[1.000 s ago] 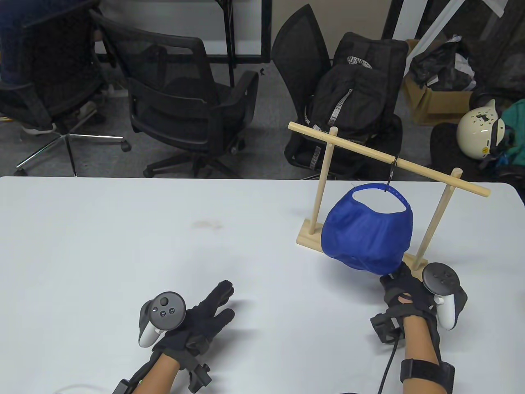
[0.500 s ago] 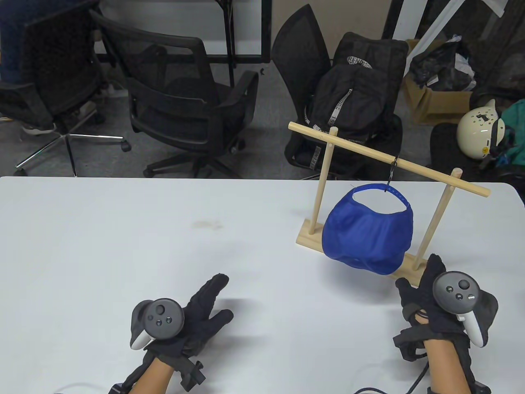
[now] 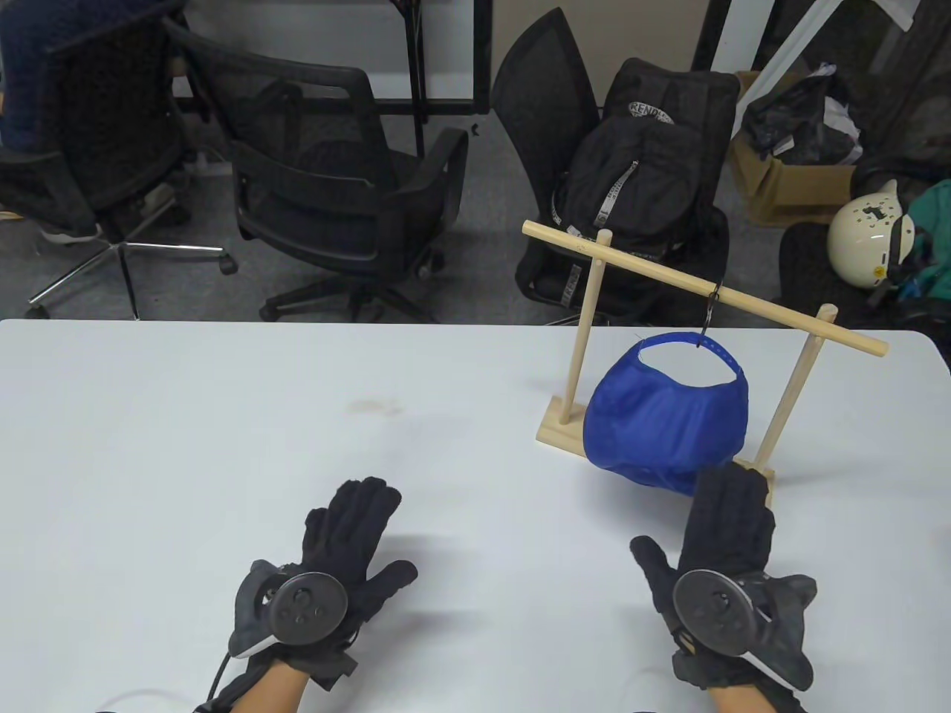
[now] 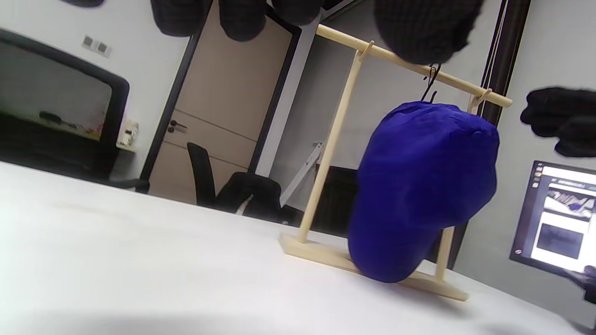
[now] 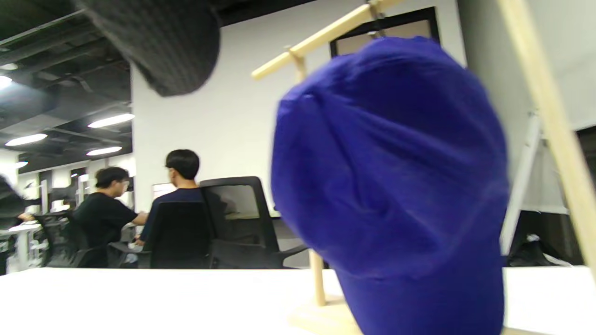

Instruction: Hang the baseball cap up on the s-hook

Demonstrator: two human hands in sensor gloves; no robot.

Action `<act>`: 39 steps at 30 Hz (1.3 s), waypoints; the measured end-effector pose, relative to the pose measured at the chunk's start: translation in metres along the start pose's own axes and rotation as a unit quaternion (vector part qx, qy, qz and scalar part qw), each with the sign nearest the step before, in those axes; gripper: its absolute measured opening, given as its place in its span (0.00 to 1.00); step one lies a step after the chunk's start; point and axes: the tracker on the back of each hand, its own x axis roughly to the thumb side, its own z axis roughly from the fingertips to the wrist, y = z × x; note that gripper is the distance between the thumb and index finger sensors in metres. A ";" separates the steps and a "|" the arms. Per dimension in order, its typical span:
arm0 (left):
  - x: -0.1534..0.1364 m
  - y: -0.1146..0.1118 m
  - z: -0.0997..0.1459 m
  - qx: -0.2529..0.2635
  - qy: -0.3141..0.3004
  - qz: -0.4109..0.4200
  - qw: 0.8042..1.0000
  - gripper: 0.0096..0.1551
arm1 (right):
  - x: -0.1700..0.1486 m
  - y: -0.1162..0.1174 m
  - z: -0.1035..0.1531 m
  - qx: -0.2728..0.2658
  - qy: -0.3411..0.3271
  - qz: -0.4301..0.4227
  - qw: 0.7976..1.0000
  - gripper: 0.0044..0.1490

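The blue baseball cap [image 3: 665,427] hangs by its back strap from the black s-hook [image 3: 712,310] on the bar of the wooden rack [image 3: 704,286]. It also shows in the left wrist view [image 4: 421,186] and the right wrist view [image 5: 396,177]. My right hand [image 3: 724,523] lies flat and open on the table just in front of the cap, holding nothing. My left hand [image 3: 349,531] lies flat and open on the table at the lower left, far from the cap.
The rack's wooden base [image 3: 559,434] stands on the white table [image 3: 223,416] at the right. Beyond the table's far edge are black office chairs [image 3: 327,186], a black backpack [image 3: 639,171] and a white helmet [image 3: 865,234].
My right hand has turned palm down and moved left, now flat in front of the cap. My left hand has turned flat and shifted a little forward. The cap still hangs from the hook.
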 end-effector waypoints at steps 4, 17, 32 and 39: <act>-0.002 -0.003 0.000 0.006 0.007 -0.024 1.000 0.54 | 0.022 0.015 -0.004 0.035 -0.049 0.027 0.998 0.69; -0.017 -0.020 -0.002 -0.082 0.059 -0.064 0.993 0.58 | 0.060 0.092 -0.012 0.160 -0.145 0.088 0.972 0.68; -0.037 -0.054 -0.006 -0.199 0.120 -0.104 0.967 0.60 | 0.053 0.161 -0.012 0.313 -0.138 0.058 0.938 0.64; -0.043 -0.062 -0.005 -0.214 0.135 -0.102 0.962 0.60 | 0.044 0.168 -0.012 0.333 -0.119 0.036 0.935 0.63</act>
